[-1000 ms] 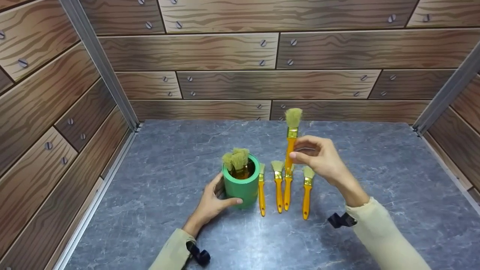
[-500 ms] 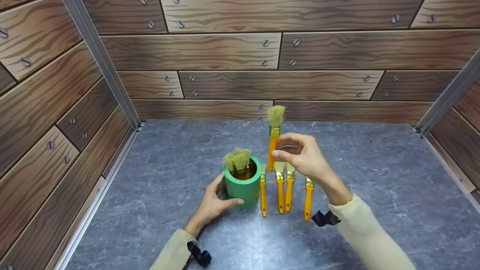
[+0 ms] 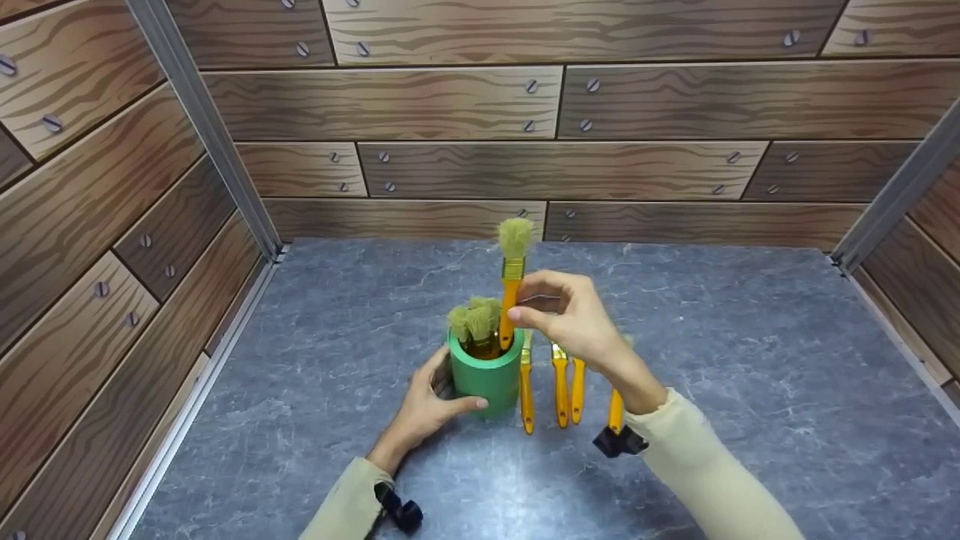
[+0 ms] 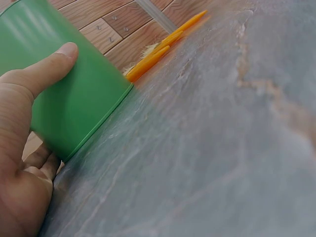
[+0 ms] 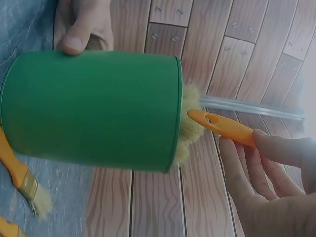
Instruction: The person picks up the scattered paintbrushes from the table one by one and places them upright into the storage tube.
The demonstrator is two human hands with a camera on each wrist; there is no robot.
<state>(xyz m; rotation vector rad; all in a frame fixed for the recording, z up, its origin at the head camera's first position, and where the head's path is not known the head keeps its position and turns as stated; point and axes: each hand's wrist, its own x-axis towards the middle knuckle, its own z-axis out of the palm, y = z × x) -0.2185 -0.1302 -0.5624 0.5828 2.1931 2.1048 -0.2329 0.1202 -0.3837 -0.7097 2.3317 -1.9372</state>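
A green cylindrical can (image 3: 486,386) stands on the table with several brushes (image 3: 477,319) in it, bristles up. My left hand (image 3: 420,412) grips the can's lower left side, thumb across the front. Between thumb and fingers my right hand (image 3: 566,311) pinches a paintbrush (image 3: 510,289) by its orange handle. That brush is upright, bristles up, its handle end over the can's right rim. In the right wrist view the handle tip (image 5: 197,116) sits just outside the can's mouth, apart from it.
Several more orange paintbrushes (image 3: 560,390) lie to the right of the can, partly hidden under the right hand and wrist. The nearest brush (image 3: 526,397) lies close beside the can. Wood-patterned walls (image 3: 465,105) enclose the grey marbled table (image 3: 360,300).
My right hand has carried the paintbrush leftward, from above the lying brushes to over the can's rim, slightly lower at the end. The left hand and can stay put.
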